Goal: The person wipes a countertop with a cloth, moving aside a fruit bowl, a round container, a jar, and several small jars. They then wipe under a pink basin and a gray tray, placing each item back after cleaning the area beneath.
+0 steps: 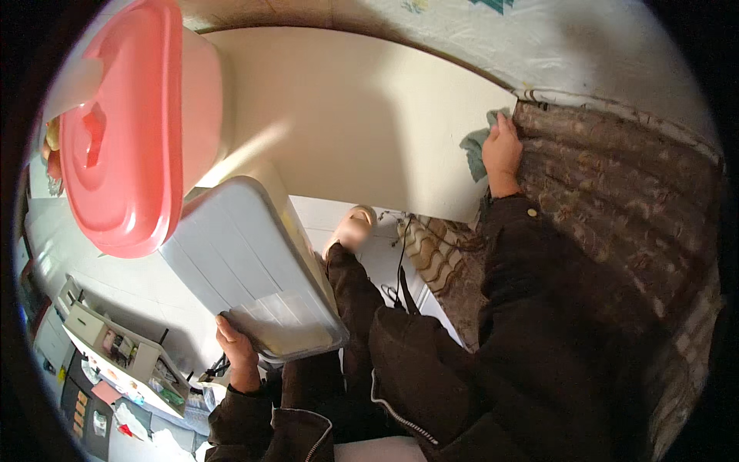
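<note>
My right hand (503, 155) presses a grey-green cloth (474, 154) against the right end of a cream tabletop (323, 115). Its fingers are closed over the cloth, which bunches out on the left side of the hand. At the lower left, my left hand (239, 354) grips the near edge of a storage box with a grey lid (231, 254). The thumb side shows on the lid's rim, while the other fingers are partly hidden. The box stands tilted between my body and the table.
A pink lidded tub (127, 146) rises at the left end of the table. Brown patterned fabric (616, 200) covers a surface to the right. Below are my slippered foot (356, 227), a dark cable (400, 262) and, at far left, a small white shelf unit (123, 354) with items.
</note>
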A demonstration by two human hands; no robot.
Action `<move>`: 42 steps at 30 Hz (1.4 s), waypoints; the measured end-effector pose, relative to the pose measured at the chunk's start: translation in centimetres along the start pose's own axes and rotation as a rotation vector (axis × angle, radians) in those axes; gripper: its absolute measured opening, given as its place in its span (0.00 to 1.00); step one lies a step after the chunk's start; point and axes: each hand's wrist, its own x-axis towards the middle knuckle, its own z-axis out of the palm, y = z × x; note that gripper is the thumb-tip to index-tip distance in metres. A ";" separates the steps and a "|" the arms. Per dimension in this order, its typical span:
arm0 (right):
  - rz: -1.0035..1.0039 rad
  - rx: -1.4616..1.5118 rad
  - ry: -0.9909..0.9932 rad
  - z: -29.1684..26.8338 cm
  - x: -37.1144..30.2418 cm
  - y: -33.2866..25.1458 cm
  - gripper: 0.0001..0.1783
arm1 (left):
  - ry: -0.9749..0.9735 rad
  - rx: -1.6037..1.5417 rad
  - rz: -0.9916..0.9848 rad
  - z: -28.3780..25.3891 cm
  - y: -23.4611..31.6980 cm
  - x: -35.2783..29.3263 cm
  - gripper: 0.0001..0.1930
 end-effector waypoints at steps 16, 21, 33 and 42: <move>-0.279 0.622 -0.058 -4.1 -0.6 -5.5 0.16 | -0.033 -0.045 0.034 0.1 0.2 0.4 0.27; -0.073 0.284 0.092 -0.5 3.1 -5.6 0.16 | 0.004 0.032 0.031 -0.7 -0.4 0.5 0.27; -0.291 0.510 -0.211 -4.0 1.7 0.8 0.23 | -0.011 0.015 0.034 -0.2 0.7 0.4 0.29; -0.207 0.373 0.044 0.8 -10.8 0.3 0.19 | -0.050 0.047 -0.032 -1.0 0.1 0.8 0.32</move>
